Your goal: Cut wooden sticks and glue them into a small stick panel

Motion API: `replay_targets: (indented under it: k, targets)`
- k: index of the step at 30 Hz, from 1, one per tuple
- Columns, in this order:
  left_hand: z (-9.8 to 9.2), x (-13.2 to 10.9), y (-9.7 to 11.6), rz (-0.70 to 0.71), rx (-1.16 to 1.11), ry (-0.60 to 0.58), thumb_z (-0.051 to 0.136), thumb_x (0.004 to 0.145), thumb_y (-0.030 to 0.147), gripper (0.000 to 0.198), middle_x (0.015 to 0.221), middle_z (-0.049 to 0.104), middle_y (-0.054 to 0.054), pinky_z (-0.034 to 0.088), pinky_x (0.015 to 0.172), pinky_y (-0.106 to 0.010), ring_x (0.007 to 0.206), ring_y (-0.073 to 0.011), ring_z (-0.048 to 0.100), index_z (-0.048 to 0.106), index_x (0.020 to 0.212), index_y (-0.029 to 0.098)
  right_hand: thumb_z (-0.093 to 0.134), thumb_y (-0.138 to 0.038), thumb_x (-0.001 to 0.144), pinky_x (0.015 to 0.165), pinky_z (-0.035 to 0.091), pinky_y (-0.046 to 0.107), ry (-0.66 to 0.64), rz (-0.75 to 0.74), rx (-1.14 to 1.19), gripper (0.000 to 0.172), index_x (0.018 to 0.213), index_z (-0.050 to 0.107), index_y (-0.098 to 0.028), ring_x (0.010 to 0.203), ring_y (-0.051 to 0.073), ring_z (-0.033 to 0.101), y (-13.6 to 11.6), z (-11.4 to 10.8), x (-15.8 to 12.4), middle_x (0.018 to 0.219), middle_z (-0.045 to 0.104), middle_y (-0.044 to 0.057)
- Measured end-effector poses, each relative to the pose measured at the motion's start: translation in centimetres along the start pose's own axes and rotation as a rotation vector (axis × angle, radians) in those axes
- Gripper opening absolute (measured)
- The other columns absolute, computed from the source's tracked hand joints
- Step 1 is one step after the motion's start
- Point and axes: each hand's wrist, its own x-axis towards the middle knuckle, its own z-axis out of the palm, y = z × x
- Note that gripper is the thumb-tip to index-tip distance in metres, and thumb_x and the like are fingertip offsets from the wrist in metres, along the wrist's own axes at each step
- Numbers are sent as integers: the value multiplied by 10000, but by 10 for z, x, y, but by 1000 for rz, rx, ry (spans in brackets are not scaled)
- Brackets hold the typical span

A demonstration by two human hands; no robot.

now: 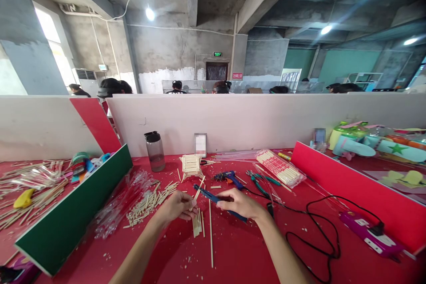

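Note:
Pinched in my left hand (179,206) is a thin wooden stick (199,187), slanting up and away. My right hand (241,202) grips a long blue cutter (208,194), its tip at the stick; its exact kind is hard to make out. Below them, short cut sticks (197,224) lie side by side, partly hidden by my left hand. A longer stick (211,239) points toward me. Further back stands a small model built of sticks (191,165). Left of my hands spreads a pile of short stick pieces (151,204).
A glue gun (229,178), green-handled pliers (261,182) and bagged sticks (281,167) lie to the right, with a black cord (309,213) and purple power strip (371,233). A water bottle (155,151) stands back left. Green (80,208) and red (356,195) dividers flank the table.

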Motion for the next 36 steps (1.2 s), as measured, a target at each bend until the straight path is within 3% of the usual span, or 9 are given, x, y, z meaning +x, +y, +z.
replay_targets:
  k: [5,10,19,26,30,33,36]
  targets:
    - [-1,1,-1,14,13,22,803,631,601,493,785,734,-116,556,643,-299,635,-179,683,712,715,124,592,-465,891,835,486,336,40,33,-29,393,1177,696,-217,961,244,643,10,4,4,1060,734,59]
    - [-2,1,0,14,8,33,807,621,602,491,780,736,-112,553,633,-291,630,-181,682,702,699,128,470,-436,958,769,477,316,102,28,-153,412,1248,632,-193,839,212,642,13,11,7,940,716,57]
    - [-5,-4,4,22,21,17,790,645,611,491,798,748,-105,549,642,-284,648,-183,691,712,729,134,288,-529,1020,620,330,270,221,32,-536,508,851,642,-207,700,197,623,1,29,11,751,691,45]
    - [-8,-4,1,5,117,5,770,656,563,417,716,745,-70,489,553,-256,598,-189,682,632,720,175,264,-528,1026,644,340,280,278,50,-624,529,870,661,-215,746,220,654,1,27,10,802,728,61]
    - [-19,-5,-5,73,369,-33,720,710,486,316,576,674,-24,401,492,-240,493,-155,579,649,633,187,243,-525,1031,668,361,276,301,59,-608,544,913,668,-207,775,222,671,3,20,9,825,737,67]
    - [-25,-7,-7,149,586,67,729,707,435,248,620,679,-34,410,535,-259,565,-182,582,707,638,198,224,-517,1035,665,354,280,311,85,-661,567,896,674,-200,766,225,671,6,18,9,810,739,75]
    - [-24,-11,0,329,601,251,686,787,440,312,924,739,-84,488,712,-309,812,-252,655,753,993,216,224,-524,1032,678,355,289,316,95,-736,574,928,690,-206,804,242,680,4,19,9,848,750,90]
